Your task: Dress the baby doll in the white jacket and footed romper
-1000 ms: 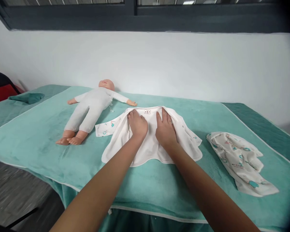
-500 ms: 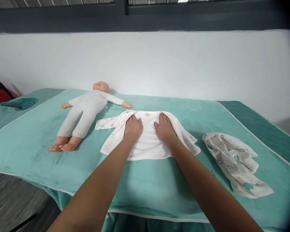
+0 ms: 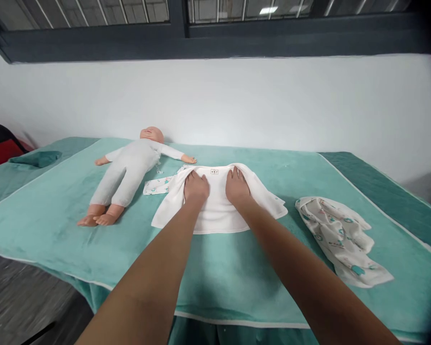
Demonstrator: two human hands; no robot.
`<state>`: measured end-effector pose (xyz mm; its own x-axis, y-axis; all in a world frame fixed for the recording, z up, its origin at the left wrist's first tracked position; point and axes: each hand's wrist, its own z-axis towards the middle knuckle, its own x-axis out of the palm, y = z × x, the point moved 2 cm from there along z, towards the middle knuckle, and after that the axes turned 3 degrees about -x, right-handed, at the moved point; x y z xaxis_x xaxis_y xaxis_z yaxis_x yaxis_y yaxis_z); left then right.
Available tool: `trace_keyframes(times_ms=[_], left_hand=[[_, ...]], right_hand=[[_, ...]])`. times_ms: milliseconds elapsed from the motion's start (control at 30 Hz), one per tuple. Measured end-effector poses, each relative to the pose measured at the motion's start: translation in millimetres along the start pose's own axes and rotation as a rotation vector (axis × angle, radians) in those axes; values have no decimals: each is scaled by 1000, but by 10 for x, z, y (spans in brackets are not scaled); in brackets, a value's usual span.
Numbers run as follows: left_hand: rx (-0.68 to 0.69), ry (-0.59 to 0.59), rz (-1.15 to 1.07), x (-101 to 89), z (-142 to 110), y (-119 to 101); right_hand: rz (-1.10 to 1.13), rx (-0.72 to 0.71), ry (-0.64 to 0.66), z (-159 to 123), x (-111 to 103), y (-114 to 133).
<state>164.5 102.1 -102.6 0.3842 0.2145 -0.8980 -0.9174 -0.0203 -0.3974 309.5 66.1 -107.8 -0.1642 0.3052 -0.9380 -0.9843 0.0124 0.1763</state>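
A white baby shirt (image 3: 217, 215) lies spread with its front open and its small neck label showing. My left hand (image 3: 197, 187) is at the folded front edge on the left, fingers closed on the cloth with the tips partly hidden. Its mate, my right hand (image 3: 238, 186), grips the matching fold on the right, thumb close to the fingers. A printed sleeve (image 3: 157, 186) sticks out to the left; the right one is mostly tucked under. Left of the shirt a baby doll (image 3: 129, 163) in a white body lies on its back, one arm stretched towards the shirt.
A crumpled printed white garment (image 3: 341, 239) lies to the right. Everything rests on a green cloth-covered table (image 3: 230, 278) against a white wall (image 3: 237, 105) below a dark window frame (image 3: 129, 45). A red and black object (image 3: 0, 146) stands at the far left.
The view has tilted up and shifted slightly. My right thumb has drawn closer to its fingers, and the folds by both hands look bunched a little more. The doll stays put.
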Motion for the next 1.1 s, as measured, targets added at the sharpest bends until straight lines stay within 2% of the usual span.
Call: trace_keyframes(times_ms=[167,233,333,400,533,700,933,1100], left_hand=[[5,-4,12,23,5,-14],[3,-7,19,40,11,-19],[14,-10,32,57,19,-27],[26,-10,41,56,19,-33],[34,-11,53,41,-3,-41],[3,-30,54,16,-47,-33],[23,12,67,10,-79,-30],[35,17,90,-18,-275,-29]], right_hand=[[-22,-38,-23,-53,-71,124],[-8,-131,-27,-135,-111,176],[63,-259,45,-177,-98,257],[92,-225,95,-123,-37,292],[76,-54,155,79,104,331],[73,-3,225,216,140,372],[84,14,217,92,118,340],[94,12,216,-29,98,346]])
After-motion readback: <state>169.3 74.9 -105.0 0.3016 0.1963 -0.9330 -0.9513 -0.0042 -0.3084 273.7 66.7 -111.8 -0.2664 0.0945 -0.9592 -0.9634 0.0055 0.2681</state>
